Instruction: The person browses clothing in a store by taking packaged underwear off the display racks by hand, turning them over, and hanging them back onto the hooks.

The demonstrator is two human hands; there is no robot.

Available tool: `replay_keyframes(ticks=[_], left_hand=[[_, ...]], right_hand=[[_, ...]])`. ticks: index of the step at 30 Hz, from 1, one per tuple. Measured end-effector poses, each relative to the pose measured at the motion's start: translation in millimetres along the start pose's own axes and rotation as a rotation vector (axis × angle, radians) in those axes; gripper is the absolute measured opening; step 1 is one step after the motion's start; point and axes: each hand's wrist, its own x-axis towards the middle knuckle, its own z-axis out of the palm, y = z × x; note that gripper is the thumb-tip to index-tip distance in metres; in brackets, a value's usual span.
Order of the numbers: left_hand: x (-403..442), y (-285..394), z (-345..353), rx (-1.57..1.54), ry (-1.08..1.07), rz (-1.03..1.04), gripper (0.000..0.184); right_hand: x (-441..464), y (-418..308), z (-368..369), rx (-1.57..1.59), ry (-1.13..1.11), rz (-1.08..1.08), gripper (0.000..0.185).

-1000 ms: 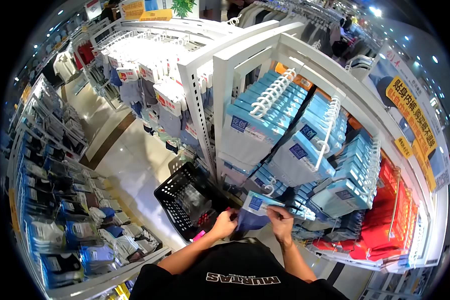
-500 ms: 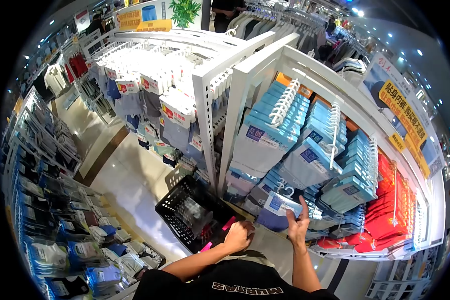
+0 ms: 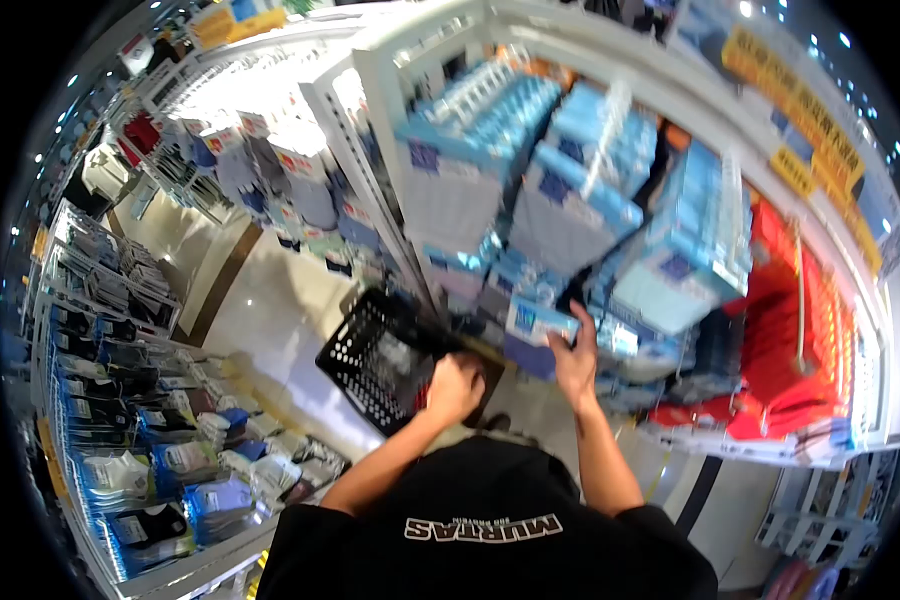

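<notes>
My left hand (image 3: 457,388) is closed in a fist at the near right side of a black perforated shopping basket (image 3: 353,350), around its handle, which the fingers mostly hide. A few clear-wrapped items (image 3: 398,352) lie in the basket. My right hand (image 3: 576,362) is at the lower row of the rack, its thumb over the right edge of a pack of underwear (image 3: 538,325). This pack has a blue and white card top with purple-blue cloth below. The index finger points up, and the other fingers are partly hidden.
Blue-topped packs (image 3: 570,215) hang on white hooks in front of me, with red packs (image 3: 785,340) to their right. A white rack post (image 3: 375,190) stands at centre left. Socks in packets (image 3: 150,470) fill a low shelf at left. Pale tiled floor (image 3: 270,300) lies between.
The view has tilted down and shifted, so the racks look nearer. Both hands appear higher in the picture. My right hand stays at the same pack, and my left stays by the basket.
</notes>
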Motion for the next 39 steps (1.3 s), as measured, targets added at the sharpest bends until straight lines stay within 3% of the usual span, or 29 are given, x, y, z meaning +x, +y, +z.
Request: replay_keyframes(ticks=[7,10,15,24,28,32,35,39], left_hand=[[0,9,9,-0.035,0.025,-0.117,0.016],[4,10,11,-0.025,-0.013,-0.127,0.015],[13,19,5,0.049,-0.049,-0.176,0.014],[20,1,14,0.069,-0.057,-0.178,0.016],[26,5,14,0.11,-0.033,-0.191,0.018],[29,2,13,0.067,-0.051,-0.186,0.016],[26,-2,18,0.076,-0.028,-0.18,0.015],[27,0,17,0.108,-0.065,-0.173,0.017]], right_hand=[[4,-7,2,0.07,0.014,0.025,0.054],[14,-4,5,0.039,-0.011,-0.074,0.051],[25,14,22,-0.081,0.01,-0.057,0.037],[14,10,20,-0.274,0.012,-0.057,0.039],[-3,17,7,-0.262,-0.024,0.153,0.038],[-41,45,-20,-0.212,-0.018,0.223,0.037],[-76,116,-62,-0.278,-0.109,0.306,0.04],[-94,196,-119,-0.665,-0.158,0.408,0.046]])
